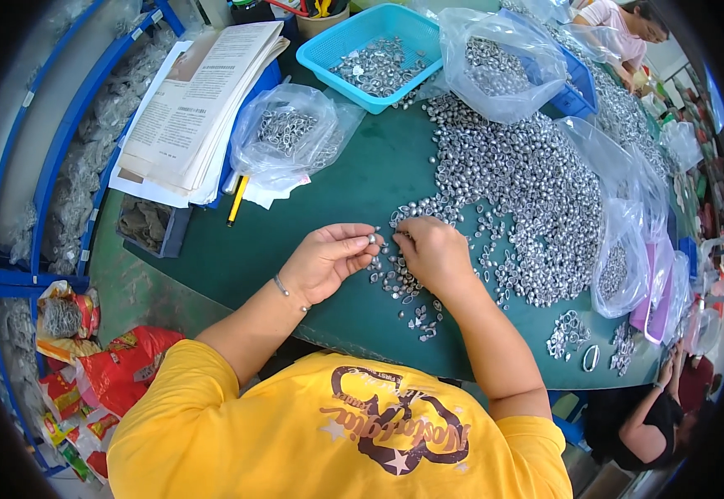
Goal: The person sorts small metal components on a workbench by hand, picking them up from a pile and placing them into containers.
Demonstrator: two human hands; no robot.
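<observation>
My left hand (325, 259) is pinched, thumb against fingers, on a small silvery metal bead (371, 239). My right hand (437, 256) sits just to the right, its fingers curled down at the edge of the loose pieces; whatever they grip is hidden. A broad heap of silvery metal beads (528, 191) spreads over the green table (237, 266) beyond and to the right of my right hand. Several scattered pieces (399, 281) lie between and below my hands. Small clusters of ring-like metal pieces (567, 334) rest farther right, with one larger oval ring (591, 358) beside them.
At the back are a turquoise basket (312, 58) of metal pieces and clear plastic bags (495, 62). A bag of rings (287, 125), a yellow pen (237, 201) and stacked newspapers (187, 108) lie left. Blue shelving (42, 191) stands far left. Other people (615, 25) are at the right.
</observation>
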